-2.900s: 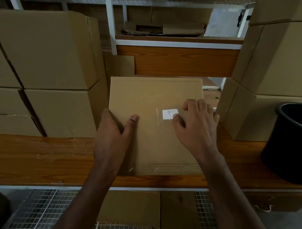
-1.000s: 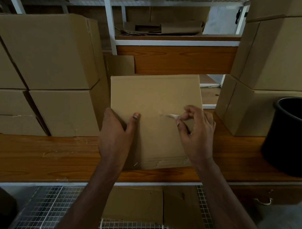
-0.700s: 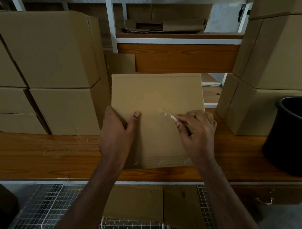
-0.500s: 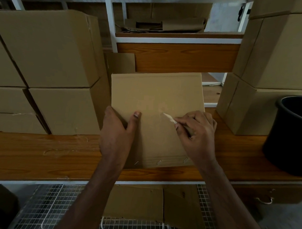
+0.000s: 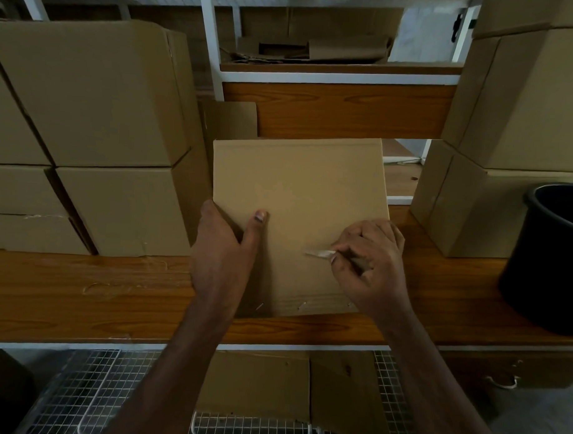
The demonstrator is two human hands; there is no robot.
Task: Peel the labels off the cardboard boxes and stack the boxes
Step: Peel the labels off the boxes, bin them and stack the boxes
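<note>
No brand or readable writing shows on any surface. The label (image 5: 319, 253) is a small pale strip, curled and seen nearly edge-on, its face hidden; the right hand (image 5: 371, 262) pinches its end between thumb and curled fingers, just above the lower right part of the box top.

The box (image 5: 299, 197) is plain brown cardboard, flat-topped and square-edged, with three metal staples along its near edge. It sits on the wooden worktop (image 5: 81, 294), a glossy orange-brown grained board with a white front edge.

The left hand (image 5: 222, 256) grips the box's left edge, thumb laid flat on the top, fingers wrapped down the side out of sight. Both forearms reach in from below.

More plain cardboard boxes are stacked at left (image 5: 97, 112) and at right (image 5: 515, 127). A smooth, round black bin (image 5: 550, 255) stands at the right end of the worktop. Under the worktop is a wire mesh shelf (image 5: 87, 395) with flat cardboard lying on it.
</note>
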